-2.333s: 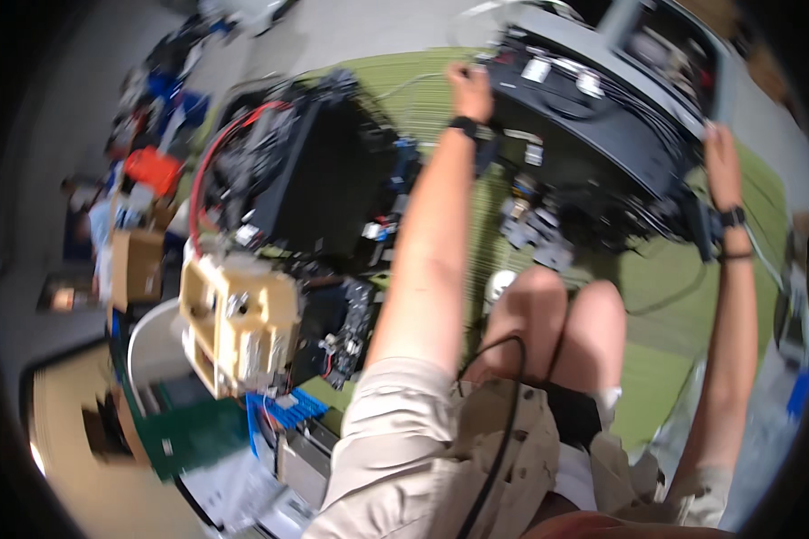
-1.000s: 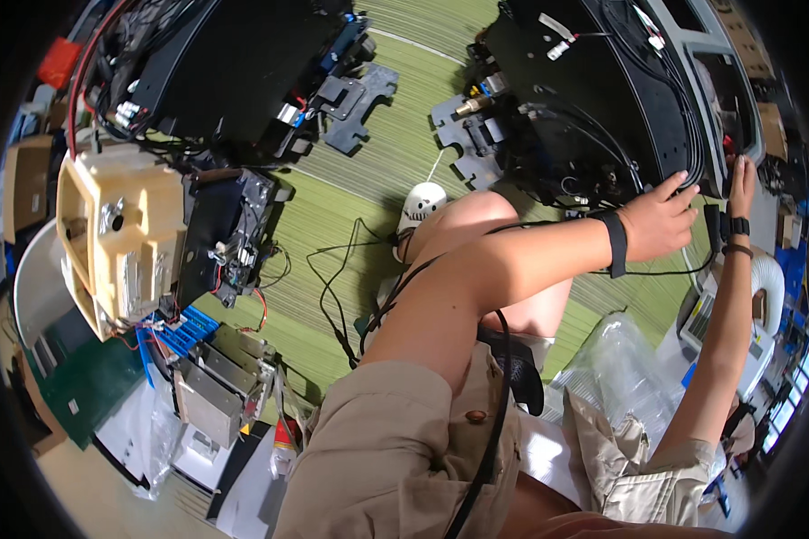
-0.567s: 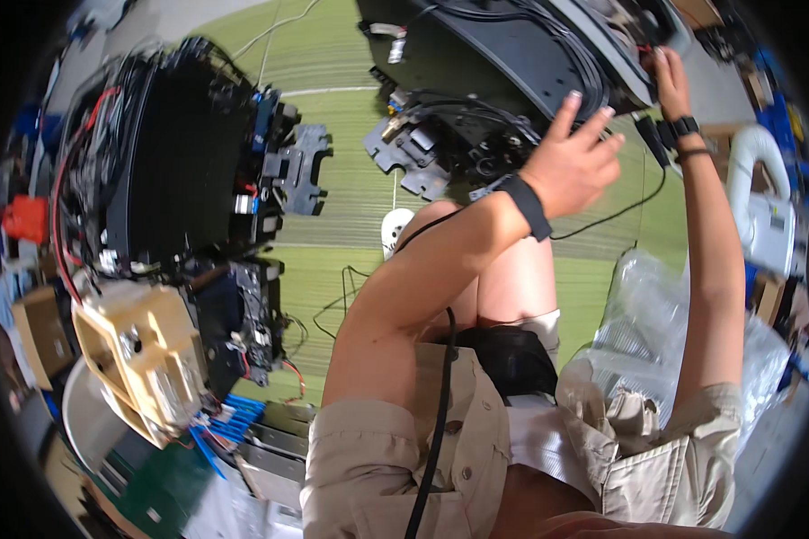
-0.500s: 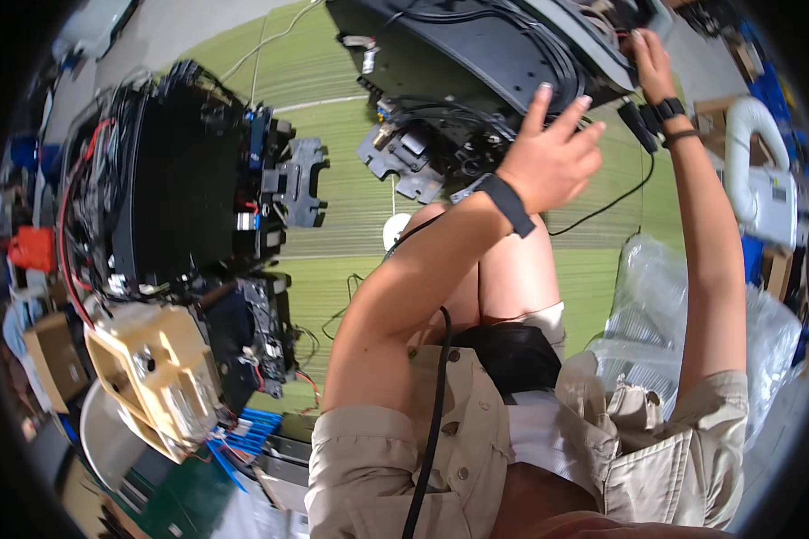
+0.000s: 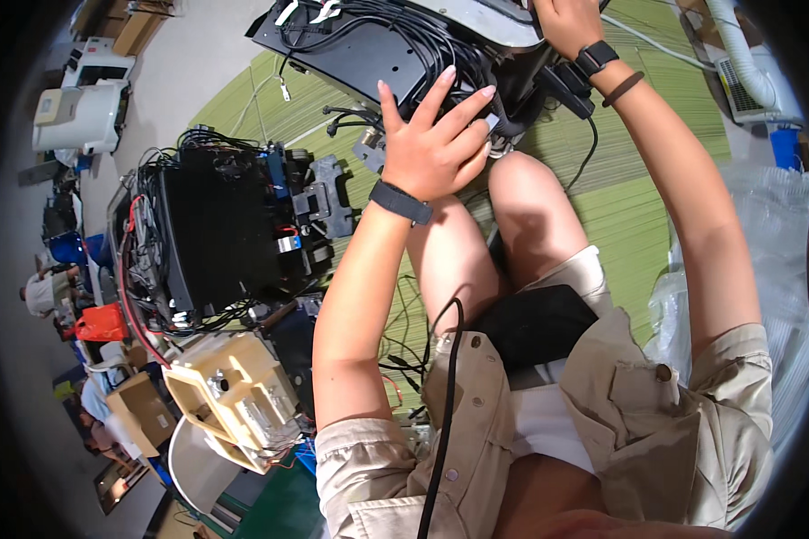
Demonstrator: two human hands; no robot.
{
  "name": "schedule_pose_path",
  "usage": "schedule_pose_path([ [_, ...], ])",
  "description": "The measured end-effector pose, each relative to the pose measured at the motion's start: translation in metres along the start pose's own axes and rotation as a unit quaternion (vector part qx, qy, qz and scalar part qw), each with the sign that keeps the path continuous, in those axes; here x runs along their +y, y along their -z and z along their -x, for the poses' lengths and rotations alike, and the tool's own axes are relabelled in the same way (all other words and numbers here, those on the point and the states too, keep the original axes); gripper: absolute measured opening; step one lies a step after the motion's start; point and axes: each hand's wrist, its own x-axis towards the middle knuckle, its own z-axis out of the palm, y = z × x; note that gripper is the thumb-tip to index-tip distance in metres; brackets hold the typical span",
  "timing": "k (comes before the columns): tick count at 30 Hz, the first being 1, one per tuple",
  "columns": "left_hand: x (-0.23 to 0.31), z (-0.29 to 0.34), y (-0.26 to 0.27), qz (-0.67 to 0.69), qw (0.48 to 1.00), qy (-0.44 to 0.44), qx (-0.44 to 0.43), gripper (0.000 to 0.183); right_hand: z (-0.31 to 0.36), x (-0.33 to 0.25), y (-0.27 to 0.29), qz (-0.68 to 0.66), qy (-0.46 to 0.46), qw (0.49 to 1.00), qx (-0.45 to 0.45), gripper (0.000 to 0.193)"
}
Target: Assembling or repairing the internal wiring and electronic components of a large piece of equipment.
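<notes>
You have one green striped mat (image 5: 638, 225) spread under your two bent knees, the largest thing in sight. On it are two boxy black metal units: one (image 5: 382, 65) lies ahead of your knees at the top of the view, partly cut off, and the other (image 5: 216, 238) stands to your left, well apart from it. One heap of clear plastic wrap (image 5: 755, 216) lies beyond your right forearm. One rounded grey frame (image 5: 499, 27) sits along the far side of the unit ahead. One cream open-fronted box (image 5: 252, 386) stands nearer you on the left, with one red bag (image 5: 101, 323) beyond it. Your left hand (image 5: 436, 148) is released, five fingers spread over one bundle of black cables (image 5: 449, 54) on the unit ahead; you cannot tell whether they touch. Your right hand (image 5: 568, 25) is beside the grey frame, its fingers running off the top edge, so their grip cannot be told. One black connector block (image 5: 571, 94) hangs just beside your right wrist.
</notes>
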Motion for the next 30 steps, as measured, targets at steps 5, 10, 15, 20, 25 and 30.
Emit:
schedule_pose_path([
  [5, -0.01, 0.02, 0.023, 0.004, 0.999, -0.024, -0.04, 0.014, 0.021, -0.03, 0.005, -0.035, 0.019, 0.997, 0.069, 0.015],
  [10, -0.016, 0.037, 0.044, 0.001, 0.997, -0.014, -0.081, 0.014, 0.035, -0.034, 0.02, -0.152, -0.028, 0.988, -0.012, 0.018],
  [15, -0.02, 0.046, 0.059, -0.007, 0.993, -0.013, -0.12, 0.017, 0.02, 0.017, 0.041, -0.027, 0.052, 0.998, 0.034, 0.019],
  [20, -0.019, 0.051, 0.066, -0.02, 0.989, -0.006, -0.148, 0.018, 0.021, 0.043, 0.039, -0.042, 0.002, 0.996, 0.079, 0.017],
  [25, -0.002, 0.055, 0.063, -0.055, 0.986, 0.078, -0.139, 0.019, 0.019, 0.047, 0.032, -0.054, 0.002, 0.989, 0.14, 0.015],
  [30, 0.023, 0.044, 0.04, -0.009, 0.981, 0.196, 0.003, 0.06, 0.008, 0.054, 0.029, -0.055, 0.032, 0.99, 0.13, 0.018],
])
